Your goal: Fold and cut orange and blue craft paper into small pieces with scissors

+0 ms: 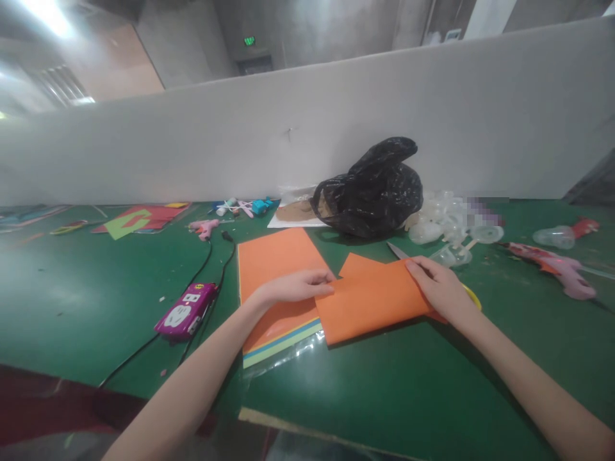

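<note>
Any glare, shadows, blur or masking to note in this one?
Head view: the ceiling light is blown out at upper left; the black bag and clear sleeve show glints; the right forearm shades the table; pixelation covers a patch beside the cups; the background looks soft, while the orange paper stays readable.

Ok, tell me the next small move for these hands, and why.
I'd probably have the right hand lift the orange paper clear of the scissors: the blade juts past the paper's far edge, their middle hidden behind paper and hand.
</note>
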Demonstrator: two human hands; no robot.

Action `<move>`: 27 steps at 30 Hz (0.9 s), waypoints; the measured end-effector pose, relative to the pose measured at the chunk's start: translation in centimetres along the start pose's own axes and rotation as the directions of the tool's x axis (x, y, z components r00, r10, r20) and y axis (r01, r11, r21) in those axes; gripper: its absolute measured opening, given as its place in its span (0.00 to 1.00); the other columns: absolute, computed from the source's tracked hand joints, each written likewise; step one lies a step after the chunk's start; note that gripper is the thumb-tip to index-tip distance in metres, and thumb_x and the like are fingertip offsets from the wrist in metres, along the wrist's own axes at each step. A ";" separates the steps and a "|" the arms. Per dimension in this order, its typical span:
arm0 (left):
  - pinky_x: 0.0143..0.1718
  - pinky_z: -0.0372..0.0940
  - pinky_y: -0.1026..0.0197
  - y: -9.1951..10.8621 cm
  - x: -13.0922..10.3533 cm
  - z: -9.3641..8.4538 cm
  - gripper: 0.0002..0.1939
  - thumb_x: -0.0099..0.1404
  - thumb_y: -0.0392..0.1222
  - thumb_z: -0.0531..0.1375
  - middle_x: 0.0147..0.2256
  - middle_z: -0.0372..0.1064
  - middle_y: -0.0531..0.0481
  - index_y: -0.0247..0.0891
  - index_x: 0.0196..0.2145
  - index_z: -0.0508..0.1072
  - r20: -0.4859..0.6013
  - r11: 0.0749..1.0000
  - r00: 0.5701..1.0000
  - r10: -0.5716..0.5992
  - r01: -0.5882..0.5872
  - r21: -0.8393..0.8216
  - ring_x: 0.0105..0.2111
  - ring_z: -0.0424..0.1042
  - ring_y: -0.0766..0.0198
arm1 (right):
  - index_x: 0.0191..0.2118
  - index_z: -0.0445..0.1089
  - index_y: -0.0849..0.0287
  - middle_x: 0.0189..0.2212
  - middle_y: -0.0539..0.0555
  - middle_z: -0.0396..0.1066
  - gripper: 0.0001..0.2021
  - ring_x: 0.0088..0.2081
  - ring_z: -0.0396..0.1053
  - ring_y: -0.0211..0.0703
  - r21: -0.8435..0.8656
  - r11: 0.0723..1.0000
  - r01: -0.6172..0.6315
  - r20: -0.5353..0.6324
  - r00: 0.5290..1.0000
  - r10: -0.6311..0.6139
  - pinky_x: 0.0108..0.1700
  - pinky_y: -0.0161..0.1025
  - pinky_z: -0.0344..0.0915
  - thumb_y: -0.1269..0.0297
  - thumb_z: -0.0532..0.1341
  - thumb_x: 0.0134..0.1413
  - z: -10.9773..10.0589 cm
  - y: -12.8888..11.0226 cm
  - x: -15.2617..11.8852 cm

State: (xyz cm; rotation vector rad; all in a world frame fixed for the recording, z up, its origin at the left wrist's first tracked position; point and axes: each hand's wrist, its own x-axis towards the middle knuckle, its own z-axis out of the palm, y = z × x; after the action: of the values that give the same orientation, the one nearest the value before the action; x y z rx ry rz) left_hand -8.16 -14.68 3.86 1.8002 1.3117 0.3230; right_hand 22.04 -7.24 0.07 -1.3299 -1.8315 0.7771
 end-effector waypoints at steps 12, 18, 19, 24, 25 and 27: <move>0.38 0.58 0.62 1.4 -0.6 -0.1 0.15 0.69 0.54 0.56 0.38 0.66 0.52 0.40 0.42 0.71 0.110 1.000 0.994 0.022 -0.023 0.012 0.36 0.64 0.63 | 0.35 0.73 0.54 0.36 0.54 0.78 0.17 0.41 0.72 0.54 -0.040 0.996 0.076 0.049 0.996 -0.074 0.45 0.45 0.67 0.49 0.53 0.59 -0.5 -1.1 -0.6; 0.33 0.60 0.61 3.1 -0.7 1.0 0.24 0.68 0.63 0.54 0.45 0.72 0.48 0.43 0.51 0.69 0.086 0.996 0.995 -0.049 0.054 -0.064 0.32 0.67 0.64 | 0.35 0.73 0.54 0.36 0.54 0.78 0.17 0.40 0.73 0.54 -0.003 0.994 0.112 0.090 0.990 -0.111 0.44 0.45 0.68 0.48 0.55 0.59 -0.4 -2.3 -1.3; 0.31 0.60 0.61 3.5 -0.7 1.3 0.25 0.68 0.63 0.53 0.46 0.72 0.47 0.43 0.52 0.68 0.089 0.994 0.994 -0.057 0.065 -0.091 0.31 0.67 0.64 | 0.34 0.73 0.54 0.36 0.53 0.78 0.17 0.40 0.74 0.53 0.002 0.993 0.121 0.098 0.988 -0.121 0.44 0.45 0.68 0.48 0.55 0.59 -0.3 -2.4 -1.5; 0.39 0.63 0.60 4.7 -0.5 2.9 0.26 0.67 0.60 0.56 0.51 0.73 0.45 0.41 0.55 0.69 0.040 0.991 0.999 -0.020 0.025 -0.131 0.44 0.72 0.57 | 0.34 0.74 0.53 0.35 0.52 0.78 0.17 0.39 0.74 0.52 0.028 0.987 0.158 0.113 0.981 -0.160 0.42 0.43 0.69 0.47 0.55 0.60 -0.3 -2.8 -1.7; 0.40 0.63 0.60 4.9 -0.5 3.1 0.25 0.67 0.60 0.56 0.50 0.74 0.46 0.42 0.54 0.70 0.034 0.993 0.999 -0.020 0.024 -0.116 0.45 0.72 0.56 | 0.34 0.74 0.54 0.35 0.52 0.78 0.17 0.39 0.74 0.52 0.036 0.987 0.158 0.111 0.981 -0.161 0.41 0.43 0.69 0.47 0.55 0.60 -0.4 -2.9 -1.7; 0.38 0.63 0.61 5.0 -0.5 3.3 0.23 0.68 0.61 0.55 0.45 0.75 0.48 0.42 0.49 0.73 0.043 0.996 0.998 -0.041 0.044 -0.071 0.42 0.73 0.57 | 0.33 0.74 0.54 0.34 0.52 0.78 0.18 0.38 0.74 0.52 0.045 0.988 0.147 0.107 0.983 -0.151 0.39 0.42 0.69 0.47 0.54 0.60 -0.6 -3.1 -1.7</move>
State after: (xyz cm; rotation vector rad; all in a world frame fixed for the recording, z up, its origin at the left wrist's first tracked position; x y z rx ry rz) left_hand -2.98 -17.08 5.78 1.7078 1.2917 0.3040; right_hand 21.28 -9.74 2.49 -1.1320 -1.9681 0.8138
